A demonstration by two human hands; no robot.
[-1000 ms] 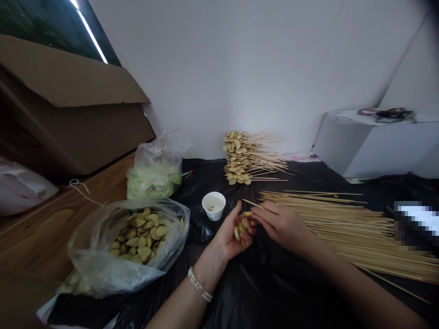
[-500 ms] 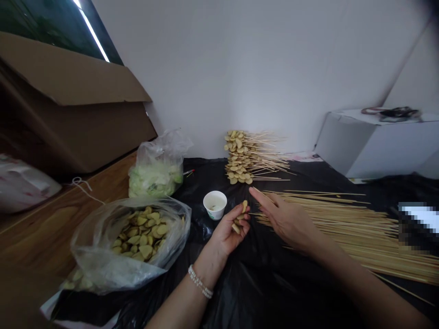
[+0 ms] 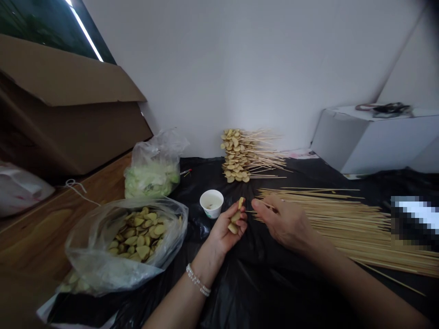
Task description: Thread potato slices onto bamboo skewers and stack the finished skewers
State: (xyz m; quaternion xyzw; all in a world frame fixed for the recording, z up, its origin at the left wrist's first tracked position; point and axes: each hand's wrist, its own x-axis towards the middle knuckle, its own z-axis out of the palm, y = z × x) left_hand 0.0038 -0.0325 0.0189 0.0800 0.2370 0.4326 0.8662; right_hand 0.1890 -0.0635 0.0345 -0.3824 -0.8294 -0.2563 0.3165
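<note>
My left hand (image 3: 228,227) is curled around a few yellow potato slices (image 3: 236,215), one raised between thumb and fingertips. My right hand (image 3: 281,220) rests at the near end of the loose bamboo skewers (image 3: 346,219), its thumb and fingers pinched on one thin skewer (image 3: 252,211) that points left toward the slices. Both hands hover over the black plastic sheet (image 3: 260,283). A stack of finished potato skewers (image 3: 245,155) lies by the wall.
An open clear bag of potato slices (image 3: 137,233) sits at the left, a bag of green vegetable (image 3: 154,176) behind it. A small white paper cup (image 3: 211,203) stands by my left hand. A cardboard box (image 3: 68,109) and a white box (image 3: 370,137) flank the area.
My right hand left the slices, reached out to the skewer pile with fingers stretched, then closed on a skewer. My left hand has kept the slices, lifting one upright.
</note>
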